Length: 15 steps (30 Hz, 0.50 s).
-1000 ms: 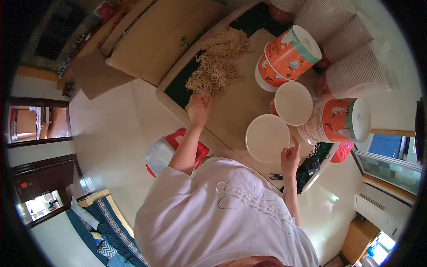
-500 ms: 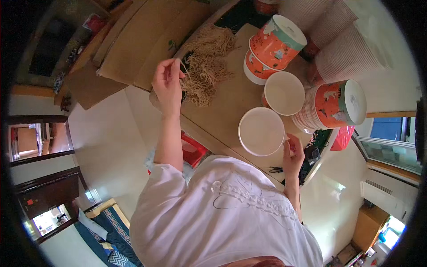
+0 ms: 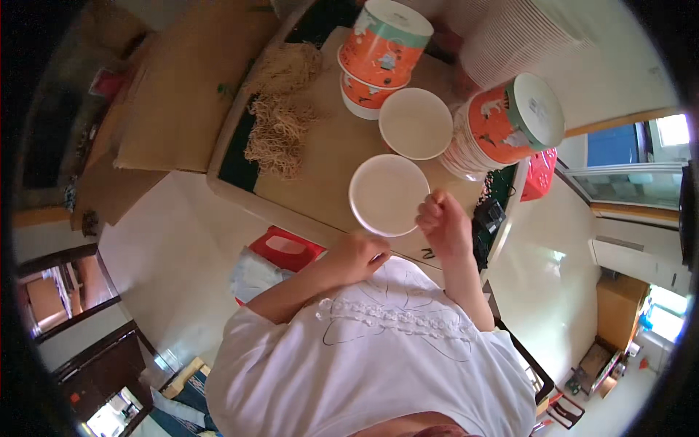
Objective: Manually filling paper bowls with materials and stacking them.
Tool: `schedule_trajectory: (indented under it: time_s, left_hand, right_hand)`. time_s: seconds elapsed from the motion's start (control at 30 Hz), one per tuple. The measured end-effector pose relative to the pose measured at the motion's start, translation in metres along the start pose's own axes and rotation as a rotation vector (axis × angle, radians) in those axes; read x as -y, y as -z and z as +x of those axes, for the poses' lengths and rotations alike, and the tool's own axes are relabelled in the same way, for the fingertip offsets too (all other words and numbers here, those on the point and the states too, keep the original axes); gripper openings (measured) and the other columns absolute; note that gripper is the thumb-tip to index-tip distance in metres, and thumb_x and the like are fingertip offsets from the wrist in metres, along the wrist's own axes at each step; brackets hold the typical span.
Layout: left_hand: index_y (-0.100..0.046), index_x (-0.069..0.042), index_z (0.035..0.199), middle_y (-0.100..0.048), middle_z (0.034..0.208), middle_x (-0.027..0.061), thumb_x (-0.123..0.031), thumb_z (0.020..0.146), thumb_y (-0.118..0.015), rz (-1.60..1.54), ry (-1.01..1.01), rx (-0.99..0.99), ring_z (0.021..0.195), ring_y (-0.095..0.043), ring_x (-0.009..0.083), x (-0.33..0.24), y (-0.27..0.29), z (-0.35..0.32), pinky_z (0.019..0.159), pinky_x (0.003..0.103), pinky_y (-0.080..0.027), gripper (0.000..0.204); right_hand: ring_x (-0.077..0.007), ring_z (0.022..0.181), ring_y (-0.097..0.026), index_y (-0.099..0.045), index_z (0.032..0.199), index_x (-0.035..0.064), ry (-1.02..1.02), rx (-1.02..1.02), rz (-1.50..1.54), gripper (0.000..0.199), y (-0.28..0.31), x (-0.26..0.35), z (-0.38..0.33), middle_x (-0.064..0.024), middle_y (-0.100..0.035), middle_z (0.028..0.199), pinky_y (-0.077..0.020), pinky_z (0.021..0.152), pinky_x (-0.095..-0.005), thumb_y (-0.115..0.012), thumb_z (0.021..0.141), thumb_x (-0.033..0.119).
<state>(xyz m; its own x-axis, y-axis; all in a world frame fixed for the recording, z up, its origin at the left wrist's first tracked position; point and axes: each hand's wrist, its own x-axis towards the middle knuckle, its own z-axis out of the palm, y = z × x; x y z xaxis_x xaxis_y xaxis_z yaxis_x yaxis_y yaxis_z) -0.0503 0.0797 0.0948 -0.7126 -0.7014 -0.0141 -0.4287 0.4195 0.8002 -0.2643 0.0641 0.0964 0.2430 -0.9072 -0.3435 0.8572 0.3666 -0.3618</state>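
Near the table's front edge stands a white-lined paper tub (image 3: 389,195), its open top facing me. My right hand (image 3: 445,222) is closed beside the tub's right rim, fingers curled; whatever they hold is hidden. In front of the tub, close to my shirt, my left hand (image 3: 357,258) is closed too, its thumb and finger bent together, and I cannot make out anything in them. Just beyond is a second open paper tub (image 3: 415,124). A loose bundle of thin tan strings (image 3: 280,138) lies on cardboard at the table's left.
Upside-down orange and green tubs (image 3: 386,47) are stacked behind, with another nested stack (image 3: 502,124) at the right. Tall sleeves of white tubs (image 3: 510,51) stand farther back. A black device (image 3: 489,215) sits by the right edge. A red container (image 3: 287,247) is below the table's front edge.
My left hand has come from the string bundle, down and right, to the front of the near tub. My right hand has curled more tightly by the rim. The whole view has shifted.
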Motion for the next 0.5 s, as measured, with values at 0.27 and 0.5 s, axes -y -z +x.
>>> schedule_trajectory:
  time_s: [0.27, 0.5]
  left_hand:
    - [-0.063, -0.007, 0.084, -0.061, 0.088, 0.0098, -0.014, 0.080, -0.064, -0.065, 0.038, 0.165, 0.086, -0.059, 0.0311, 0.018, -0.017, -0.012, 0.073, 0.040, -0.048, 0.008]
    - [-0.063, -0.004, 0.093, -0.059, 0.099, 0.0074, -0.006, 0.071, -0.070, -0.257, -0.044, -0.424, 0.098, -0.056, 0.0274, -0.027, 0.011, 0.056, 0.078, 0.036, -0.048, 0.023]
  right_hand:
    - [-0.0030, 0.047, -0.025, -0.050, 0.092, 0.0111, 0.206, -0.354, -0.413, 0.013, 0.000, 0.023, -0.020, 0.0080, -0.030, 0.062, -0.0198, 0.042, -0.0190, -0.045, 0.097, 0.021]
    - [-0.0006, 0.050, -0.025, -0.044, 0.114, 0.0082, 0.316, -0.197, -0.788, 0.017, -0.028, 0.005, -0.026, 0.0079, -0.029, 0.062, -0.0184, 0.045, -0.0176, -0.042, 0.096, 0.010]
